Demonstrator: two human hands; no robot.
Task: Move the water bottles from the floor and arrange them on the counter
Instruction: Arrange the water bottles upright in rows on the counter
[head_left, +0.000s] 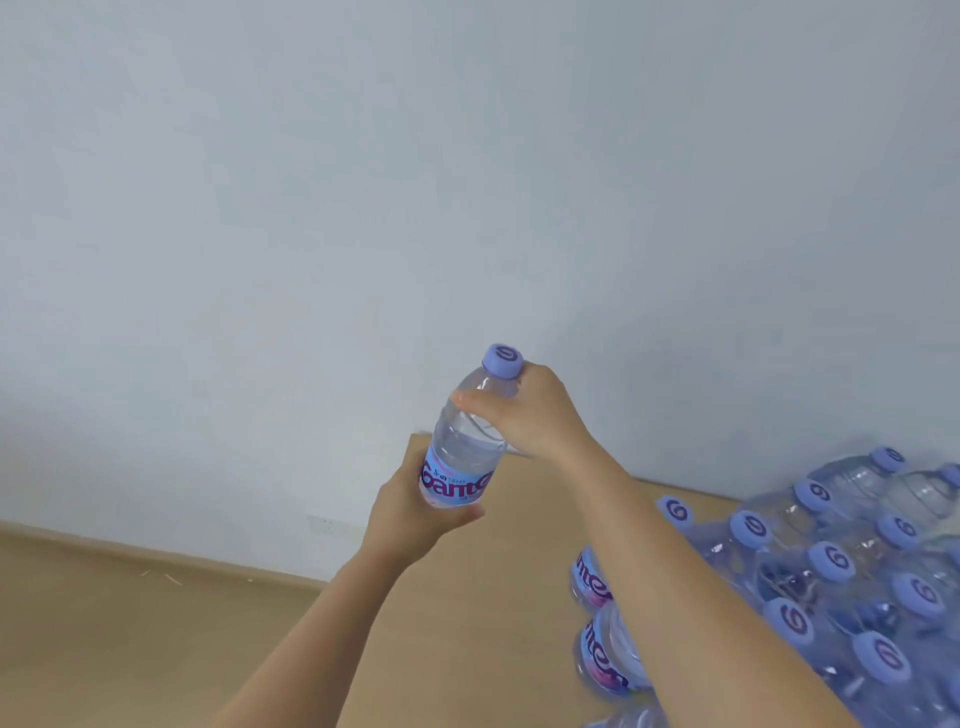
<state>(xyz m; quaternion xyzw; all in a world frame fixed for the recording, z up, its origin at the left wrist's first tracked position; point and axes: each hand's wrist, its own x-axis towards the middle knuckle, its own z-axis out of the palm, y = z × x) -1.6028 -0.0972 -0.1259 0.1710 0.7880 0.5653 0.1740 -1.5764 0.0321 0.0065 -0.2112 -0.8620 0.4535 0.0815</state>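
Two hands on one bottle, and plenty of ways to fumble it

Going left to right: my left hand (415, 512) is cupped under the bottom of the clear plastic water bottle with the lilac screw cap and blue label (465, 447), fingers curled round the label end. My right hand (524, 410) wraps the shoulder just below the cap, thumb pressed across the front. The bottle's tilted, up in the air above the light wooden surface (493, 597), in front of the pale wall (363, 182). Off to my right sits the shrink-wrapped pack of matching purple-capped bottles (831, 571). My worry: full bottle, smooth plastic, so it could slide out if I let go with one hand too early. My right forearm also passes close over that pack, so a careless swing might knock it.
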